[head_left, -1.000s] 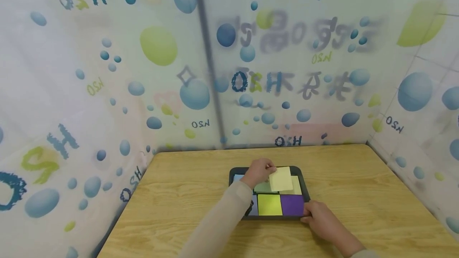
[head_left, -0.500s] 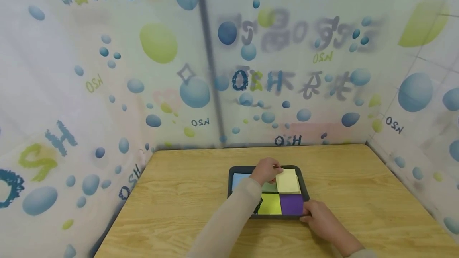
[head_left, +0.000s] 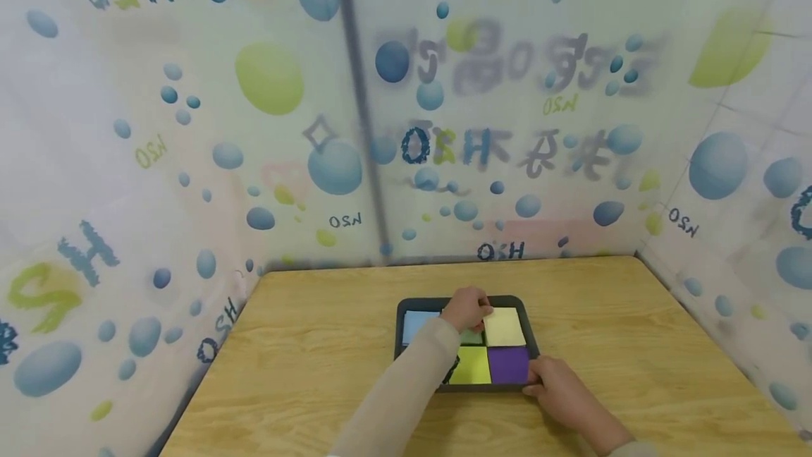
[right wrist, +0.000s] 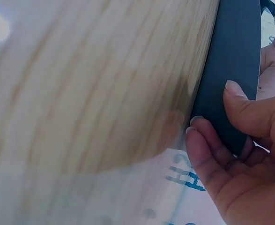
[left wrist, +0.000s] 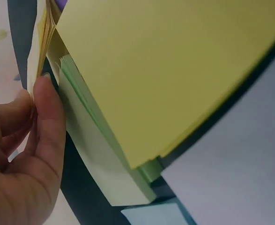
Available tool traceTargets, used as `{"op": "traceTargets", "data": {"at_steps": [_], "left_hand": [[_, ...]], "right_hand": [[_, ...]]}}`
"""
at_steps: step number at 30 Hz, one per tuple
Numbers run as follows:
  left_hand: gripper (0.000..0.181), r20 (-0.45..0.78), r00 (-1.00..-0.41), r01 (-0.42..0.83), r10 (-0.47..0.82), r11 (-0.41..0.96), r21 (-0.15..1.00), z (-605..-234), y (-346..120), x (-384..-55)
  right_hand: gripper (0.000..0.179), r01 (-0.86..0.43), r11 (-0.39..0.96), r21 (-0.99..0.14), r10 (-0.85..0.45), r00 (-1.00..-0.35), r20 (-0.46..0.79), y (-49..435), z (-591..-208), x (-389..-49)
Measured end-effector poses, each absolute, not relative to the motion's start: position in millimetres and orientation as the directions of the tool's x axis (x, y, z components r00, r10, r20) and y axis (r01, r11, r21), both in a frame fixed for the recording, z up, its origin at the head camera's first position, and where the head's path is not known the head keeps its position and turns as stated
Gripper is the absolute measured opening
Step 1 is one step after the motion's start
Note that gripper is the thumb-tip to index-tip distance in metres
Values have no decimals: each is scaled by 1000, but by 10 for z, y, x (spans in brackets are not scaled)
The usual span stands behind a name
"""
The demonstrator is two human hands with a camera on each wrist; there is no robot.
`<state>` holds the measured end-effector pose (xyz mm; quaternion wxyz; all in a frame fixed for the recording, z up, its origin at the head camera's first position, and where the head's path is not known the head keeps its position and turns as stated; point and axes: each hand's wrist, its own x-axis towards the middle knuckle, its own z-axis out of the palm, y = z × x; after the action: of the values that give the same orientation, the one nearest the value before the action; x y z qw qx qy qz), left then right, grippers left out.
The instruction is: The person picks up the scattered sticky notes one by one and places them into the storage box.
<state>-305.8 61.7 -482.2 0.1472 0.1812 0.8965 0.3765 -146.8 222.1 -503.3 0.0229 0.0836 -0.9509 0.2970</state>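
A dark grey tray (head_left: 495,388) holds several coloured square paper pads in rows. At its far right lies the pale yellow pad (head_left: 506,328), whose left edge my left hand (head_left: 466,307) pinches between thumb and fingers. The left wrist view shows the slightly splayed sheets of that pale yellow pad (left wrist: 43,30) between the fingertips. My right hand (head_left: 558,388) grips the tray's right side near the front corner, thumb on the dark tray wall (right wrist: 231,56) and fingers curled below it. A green pad (head_left: 471,337) lies partly behind the left hand.
A purple pad (head_left: 509,365) and a bright yellow pad (head_left: 471,364) fill the tray's front row. The blue pad (head_left: 419,324) is at far left. The left sleeve covers the front-left part. A wooden table (head_left: 317,344) meets a patterned curtain (head_left: 285,161) behind.
My left hand has moved right and slightly down with the pale yellow pad, which now lies squared in the far right of the tray. The right hand keeps its hold.
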Motion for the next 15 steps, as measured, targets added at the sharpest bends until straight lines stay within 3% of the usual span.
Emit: {"op": "traceTargets", "data": {"at_steps": [8,15], "left_hand": [[17,-120,-889,222,442,645,731,-4773,599,-3009],[16,-18,-870,348,493,640,685,-4470,424,-2931]], "right_hand": [[31,-149,817,-558,-122,-989,85,2226,-5041,-1443],[25,-149,810,-567,-117,-989,92,2330,-5027,-1436]]}}
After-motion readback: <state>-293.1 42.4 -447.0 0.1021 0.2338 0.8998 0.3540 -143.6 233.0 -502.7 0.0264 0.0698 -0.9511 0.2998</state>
